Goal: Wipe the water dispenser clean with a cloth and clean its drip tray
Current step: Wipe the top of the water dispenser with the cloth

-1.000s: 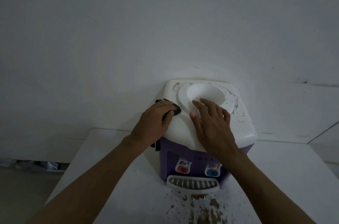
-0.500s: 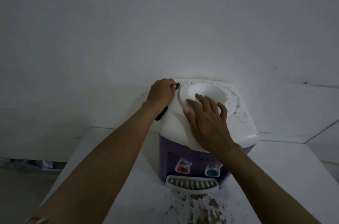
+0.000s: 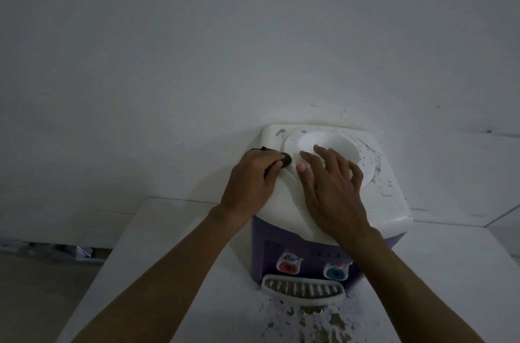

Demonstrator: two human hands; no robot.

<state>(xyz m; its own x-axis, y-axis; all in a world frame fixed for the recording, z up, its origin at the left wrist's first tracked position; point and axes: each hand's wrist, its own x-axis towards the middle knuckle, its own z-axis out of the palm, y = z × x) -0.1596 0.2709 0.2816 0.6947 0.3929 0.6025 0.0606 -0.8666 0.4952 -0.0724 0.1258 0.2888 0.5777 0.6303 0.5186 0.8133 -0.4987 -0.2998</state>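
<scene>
From the head view, one water dispenser stands on a white table against the wall. It has one drip tray at its foot, under two taps, one red and one blue. The left hand grips one dark cloth against the left edge of the white top. The right hand lies flat on that top, fingers spread. Dirt specks litter the table before the tray

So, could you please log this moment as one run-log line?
left hand grips dark cloth on water dispenser top | right hand flat on top | specks on top's right | drip tray in place
</scene>
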